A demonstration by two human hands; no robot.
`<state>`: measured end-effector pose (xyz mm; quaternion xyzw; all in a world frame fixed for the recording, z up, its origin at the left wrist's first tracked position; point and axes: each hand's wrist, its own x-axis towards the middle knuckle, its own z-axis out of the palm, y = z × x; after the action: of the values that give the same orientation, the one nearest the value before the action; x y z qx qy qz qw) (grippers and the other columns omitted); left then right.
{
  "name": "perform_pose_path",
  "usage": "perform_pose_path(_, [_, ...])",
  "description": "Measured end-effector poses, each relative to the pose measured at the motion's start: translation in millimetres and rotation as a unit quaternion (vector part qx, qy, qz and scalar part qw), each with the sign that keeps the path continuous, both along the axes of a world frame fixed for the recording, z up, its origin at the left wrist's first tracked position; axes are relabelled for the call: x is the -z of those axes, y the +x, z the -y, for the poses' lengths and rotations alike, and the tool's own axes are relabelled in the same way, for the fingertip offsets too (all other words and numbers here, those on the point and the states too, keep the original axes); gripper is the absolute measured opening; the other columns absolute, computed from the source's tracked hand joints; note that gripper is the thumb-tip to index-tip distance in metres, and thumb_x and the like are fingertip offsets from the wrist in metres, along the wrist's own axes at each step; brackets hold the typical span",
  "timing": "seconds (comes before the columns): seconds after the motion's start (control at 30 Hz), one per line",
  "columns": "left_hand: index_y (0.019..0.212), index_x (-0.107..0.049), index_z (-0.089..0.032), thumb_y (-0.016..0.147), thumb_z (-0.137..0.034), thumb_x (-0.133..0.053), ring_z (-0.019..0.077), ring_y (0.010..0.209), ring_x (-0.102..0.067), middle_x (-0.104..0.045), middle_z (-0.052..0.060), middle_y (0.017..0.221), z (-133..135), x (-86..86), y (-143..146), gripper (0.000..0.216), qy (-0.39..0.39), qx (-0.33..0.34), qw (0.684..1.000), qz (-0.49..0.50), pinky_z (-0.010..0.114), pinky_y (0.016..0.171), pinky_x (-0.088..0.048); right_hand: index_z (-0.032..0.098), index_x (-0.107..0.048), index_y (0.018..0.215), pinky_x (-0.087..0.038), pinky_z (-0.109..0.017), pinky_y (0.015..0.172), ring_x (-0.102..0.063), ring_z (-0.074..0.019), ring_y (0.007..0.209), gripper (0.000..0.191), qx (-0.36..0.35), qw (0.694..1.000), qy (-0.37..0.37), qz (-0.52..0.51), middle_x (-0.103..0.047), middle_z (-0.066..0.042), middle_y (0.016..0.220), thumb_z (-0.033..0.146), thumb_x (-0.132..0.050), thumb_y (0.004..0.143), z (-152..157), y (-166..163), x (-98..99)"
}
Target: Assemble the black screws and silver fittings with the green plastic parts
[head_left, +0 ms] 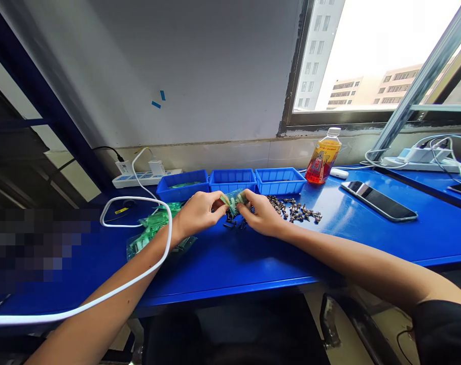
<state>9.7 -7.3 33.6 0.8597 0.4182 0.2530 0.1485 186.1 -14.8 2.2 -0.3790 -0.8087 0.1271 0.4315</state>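
Blue desk (238, 274) w/ screws (303, 214); L hand (202, 212) & R hand (263, 215) pinch greenish pkt (233, 202).

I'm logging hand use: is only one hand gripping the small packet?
No, the left hand and right hand both pinch the small packet, one at each end.

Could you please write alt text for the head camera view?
A person's left hand and right hand pinch a small greenish plastic packet above a blue table. Near them lie screw-like parts and a pile of green packets; three blue bins are behind, a drink bottle and phone to the right.
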Motion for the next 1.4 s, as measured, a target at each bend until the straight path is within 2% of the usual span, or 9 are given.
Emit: perform_pose_path(1.4, [0.078,-0.062,-0.019,0.076,-0.026,-0.049,0.0157,0.061,-0.063,-0.068,0.001,0.065,-3.2,2.9,-1.1,0.015,0.031,-0.003,0.999,-0.018,0.023,0.059,-0.045,0.022,-0.029,0.066,-0.027,-0.023,0.049,-0.034,-0.0086,0.051,0.016,0.003,1.0,0.001,0.0,-0.039,0.005,0.056,0.026,-0.039,0.078,-1.1,-0.2,1.1])
